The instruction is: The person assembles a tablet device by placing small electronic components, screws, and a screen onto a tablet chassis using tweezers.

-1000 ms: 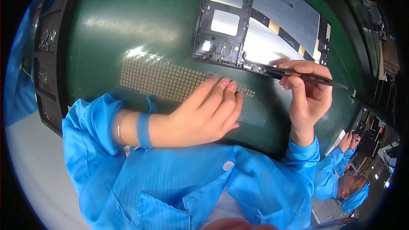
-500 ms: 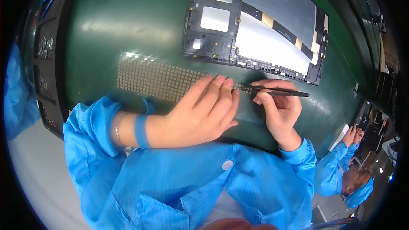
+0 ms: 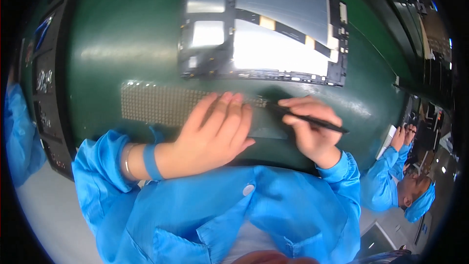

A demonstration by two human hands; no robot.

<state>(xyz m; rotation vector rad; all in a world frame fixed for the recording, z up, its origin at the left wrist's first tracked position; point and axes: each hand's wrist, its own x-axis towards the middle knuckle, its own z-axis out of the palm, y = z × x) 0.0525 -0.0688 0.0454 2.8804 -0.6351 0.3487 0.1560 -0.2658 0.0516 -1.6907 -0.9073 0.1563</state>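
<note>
My left hand point(image 3: 215, 129) lies flat with its fingers stretched over a clear sheet of small square tan pads point(image 3: 156, 103). A blue band circles that wrist. Under the fingers, part of the sheet is hidden. My right hand point(image 3: 315, 134) is closed on black tweezers point(image 3: 336, 127), whose tips point left at the sheet's right end. The tips are blurred, so whether they hold a pad I cannot tell. Beyond both hands lies an opened flat device housing point(image 3: 281, 49), black-framed with silver panels and a dark diagonal strip with tan patches.
At the left edge of the green table point(image 3: 122, 29) stands a black compartment tray point(image 3: 63, 93) with small parts and a blue-handled tool in it. A co-worker in blue point(image 3: 386, 186) sits at the right. Another blue sleeve point(image 3: 22, 132) shows at the far left.
The whole view has shifted, so the housing sits further left. My right hand has tilted the tweezers more steeply, and their tips have drawn slightly away from my left fingers.
</note>
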